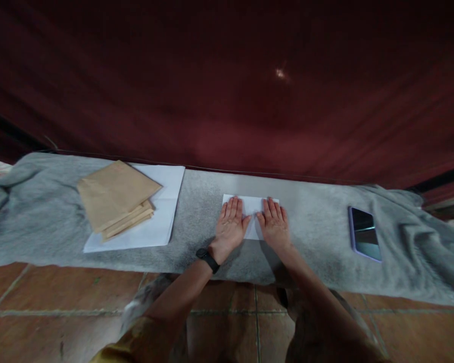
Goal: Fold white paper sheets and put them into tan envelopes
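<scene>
A small white sheet of paper (252, 229) lies flat on the grey cloth, straight in front of me. My left hand (230, 222) rests palm down over its left part, fingers stretched forward. On the right part my right hand (274, 223) presses flat in the same way, with the two thumbs pointing toward each other and a gap between them. Both hands cover much of the sheet; its middle and far edge show. I cannot tell whether the paper is folded.
Grey cloth (196, 212) covers a long, narrow surface. To the left, brown paper envelopes (117, 194) lie on larger white sheets (170, 184). A phone in a purple case (365, 233) lies at the right. Behind rises a dark red panel (227, 101); below is a tiled floor (68, 292).
</scene>
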`<state>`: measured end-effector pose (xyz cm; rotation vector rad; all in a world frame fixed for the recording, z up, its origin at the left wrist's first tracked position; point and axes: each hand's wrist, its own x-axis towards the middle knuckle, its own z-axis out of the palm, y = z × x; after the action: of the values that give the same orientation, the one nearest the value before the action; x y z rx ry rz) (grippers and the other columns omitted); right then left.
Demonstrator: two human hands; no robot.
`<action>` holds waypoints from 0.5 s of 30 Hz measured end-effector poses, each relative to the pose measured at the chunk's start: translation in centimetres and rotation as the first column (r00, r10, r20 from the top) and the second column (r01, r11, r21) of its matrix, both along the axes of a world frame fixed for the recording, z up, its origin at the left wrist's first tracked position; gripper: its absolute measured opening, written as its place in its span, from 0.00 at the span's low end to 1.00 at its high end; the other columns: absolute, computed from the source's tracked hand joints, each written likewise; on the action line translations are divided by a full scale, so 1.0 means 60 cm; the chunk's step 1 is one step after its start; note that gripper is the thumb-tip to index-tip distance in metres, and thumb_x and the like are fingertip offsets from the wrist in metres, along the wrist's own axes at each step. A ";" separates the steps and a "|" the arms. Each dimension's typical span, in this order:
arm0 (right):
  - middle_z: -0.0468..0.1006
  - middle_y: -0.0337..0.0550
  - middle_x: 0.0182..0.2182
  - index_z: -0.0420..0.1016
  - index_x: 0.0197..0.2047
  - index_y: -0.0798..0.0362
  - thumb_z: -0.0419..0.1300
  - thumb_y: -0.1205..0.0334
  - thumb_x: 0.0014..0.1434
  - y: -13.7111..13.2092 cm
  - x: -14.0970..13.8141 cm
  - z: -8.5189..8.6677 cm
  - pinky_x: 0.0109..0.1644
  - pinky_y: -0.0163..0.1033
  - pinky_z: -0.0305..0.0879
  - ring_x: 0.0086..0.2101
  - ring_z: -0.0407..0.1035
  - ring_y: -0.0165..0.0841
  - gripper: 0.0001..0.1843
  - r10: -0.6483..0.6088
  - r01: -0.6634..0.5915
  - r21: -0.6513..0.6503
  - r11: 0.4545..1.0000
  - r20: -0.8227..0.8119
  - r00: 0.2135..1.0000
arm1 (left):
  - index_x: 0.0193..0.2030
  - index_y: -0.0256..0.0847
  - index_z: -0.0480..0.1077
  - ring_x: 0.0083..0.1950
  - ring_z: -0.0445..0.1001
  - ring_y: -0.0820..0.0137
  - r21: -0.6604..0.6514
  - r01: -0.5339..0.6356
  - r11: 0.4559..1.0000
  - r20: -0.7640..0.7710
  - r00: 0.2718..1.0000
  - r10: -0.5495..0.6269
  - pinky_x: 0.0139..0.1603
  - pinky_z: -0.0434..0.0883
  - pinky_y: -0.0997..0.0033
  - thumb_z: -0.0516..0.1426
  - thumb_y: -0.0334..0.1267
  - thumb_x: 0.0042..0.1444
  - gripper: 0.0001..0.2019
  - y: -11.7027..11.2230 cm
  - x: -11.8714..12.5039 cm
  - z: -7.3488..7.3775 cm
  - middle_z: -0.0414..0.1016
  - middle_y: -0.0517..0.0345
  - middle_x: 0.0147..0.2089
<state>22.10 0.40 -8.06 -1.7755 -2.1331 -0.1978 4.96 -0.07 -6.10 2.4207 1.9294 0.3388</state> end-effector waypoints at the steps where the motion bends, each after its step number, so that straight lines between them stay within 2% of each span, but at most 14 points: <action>1: 0.63 0.58 0.69 0.58 0.73 0.61 0.43 0.51 0.74 -0.001 0.003 -0.002 0.70 0.56 0.50 0.67 0.57 0.47 0.32 -0.005 0.005 0.010 1.000 -0.002 1.000 | 0.75 0.26 0.51 0.79 0.46 0.58 0.003 -0.009 1.000 -0.005 1.000 0.009 0.78 0.48 0.54 0.40 0.49 0.73 0.33 0.001 -0.002 0.000 0.48 0.39 0.77; 15: 0.63 0.66 0.68 0.56 0.72 0.66 0.40 0.49 0.75 -0.033 0.051 -0.006 0.69 0.60 0.53 0.66 0.59 0.52 0.34 -0.041 0.040 0.036 0.999 0.021 0.999 | 0.74 0.24 0.53 0.78 0.50 0.56 0.057 -0.108 0.993 -0.035 0.993 0.110 0.77 0.50 0.51 0.41 0.46 0.72 0.31 -0.004 -0.038 -0.002 0.52 0.36 0.76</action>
<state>25.13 -1.58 -8.44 -1.8053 -2.0973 -0.2647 2.71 -0.30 -6.25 2.3767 2.1006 0.3562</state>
